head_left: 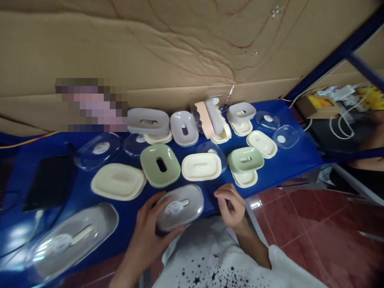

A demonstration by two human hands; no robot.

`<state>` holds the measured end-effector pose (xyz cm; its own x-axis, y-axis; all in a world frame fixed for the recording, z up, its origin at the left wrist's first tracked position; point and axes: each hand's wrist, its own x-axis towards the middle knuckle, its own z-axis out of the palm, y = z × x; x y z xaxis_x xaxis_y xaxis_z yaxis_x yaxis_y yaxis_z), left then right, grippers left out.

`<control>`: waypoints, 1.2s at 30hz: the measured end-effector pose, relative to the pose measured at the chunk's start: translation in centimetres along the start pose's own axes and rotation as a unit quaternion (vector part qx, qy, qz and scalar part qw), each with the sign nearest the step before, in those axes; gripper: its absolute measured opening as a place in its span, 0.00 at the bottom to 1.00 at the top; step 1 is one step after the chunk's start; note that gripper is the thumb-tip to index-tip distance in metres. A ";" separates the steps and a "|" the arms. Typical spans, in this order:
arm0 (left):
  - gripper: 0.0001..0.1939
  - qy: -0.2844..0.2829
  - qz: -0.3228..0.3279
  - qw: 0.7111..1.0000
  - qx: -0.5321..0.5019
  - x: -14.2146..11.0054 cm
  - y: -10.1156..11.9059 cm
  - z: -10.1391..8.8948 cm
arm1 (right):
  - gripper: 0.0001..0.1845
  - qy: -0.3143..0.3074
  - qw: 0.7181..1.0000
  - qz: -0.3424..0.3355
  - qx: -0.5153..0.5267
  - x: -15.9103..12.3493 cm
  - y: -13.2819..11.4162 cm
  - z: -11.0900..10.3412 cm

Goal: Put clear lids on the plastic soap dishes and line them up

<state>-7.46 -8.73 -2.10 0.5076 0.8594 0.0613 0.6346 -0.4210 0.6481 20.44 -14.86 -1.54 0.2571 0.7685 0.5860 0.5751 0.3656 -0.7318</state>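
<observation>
My left hand (147, 232) grips a grey soap dish with a clear lid (180, 207) at the near edge of the blue table (288, 164). My right hand (231, 205) hovers just right of it, fingers curled together as in a pinch; what they hold, if anything, I cannot make out. A cream dish (201, 166) and a green dish with a slot (160, 165) lie just beyond my hands. A second lidded grey dish (72, 239) rests at the near left.
Several more dishes, trays and clear lids in grey, cream, green and peach cover the table up to a cardboard wall (180, 48). A black tablet (51, 182) lies at the left. Red floor tiles (315, 232) and a box with cables (324, 106) are at the right.
</observation>
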 end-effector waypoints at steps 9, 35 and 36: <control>0.36 0.044 0.050 0.989 0.133 -0.3 -1.6 -2.3 | 0.21 -0.255 0.956 -0.083 -0.120 2.9 2.2 -4.2; 0.30 0.212 0.132 0.949 0.192 -3.9 2.4 1.4 | 0.18 -0.212 0.952 -0.026 -0.219 -1.4 1.0 -4.3; 0.26 0.195 0.165 0.953 0.161 -3.6 3.5 2.1 | 0.17 -0.221 0.953 -0.041 -0.203 -1.1 1.2 -4.8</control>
<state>-5.86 -13.93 -1.62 0.4947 0.6806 0.5404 0.6553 -0.7006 0.2824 24.60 -17.74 -1.41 -0.1024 0.9254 0.3649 0.8557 0.2690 -0.4421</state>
